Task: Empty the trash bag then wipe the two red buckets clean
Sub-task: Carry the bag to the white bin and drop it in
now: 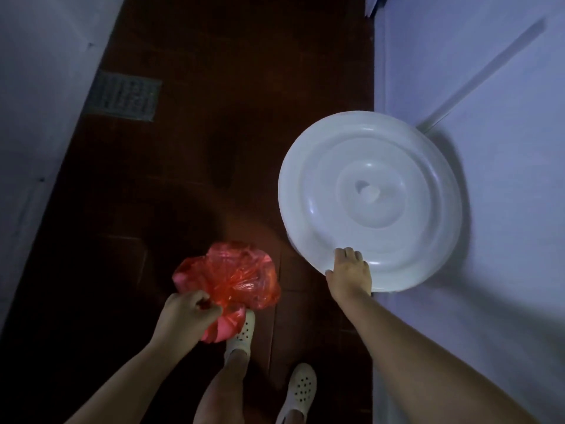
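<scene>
Left hand [186, 313]: I see my fingers curled, pinching the gathered neck of the red bag [232, 276].
Bag: held low over the dark floor [214, 148], just above my left shoe [243, 333].
Right hand [350, 272]: fingers on top of the white lid's [370, 198] near rim, thumb at its edge; I cannot tell whether they clamp it.
Lid: round, by the right wall [504, 179].
Drain [122, 97]: far left.

Dim, bluish light — floor [214, 148] nearly black, soft blur, edges bowed by wide-angle.
</scene>
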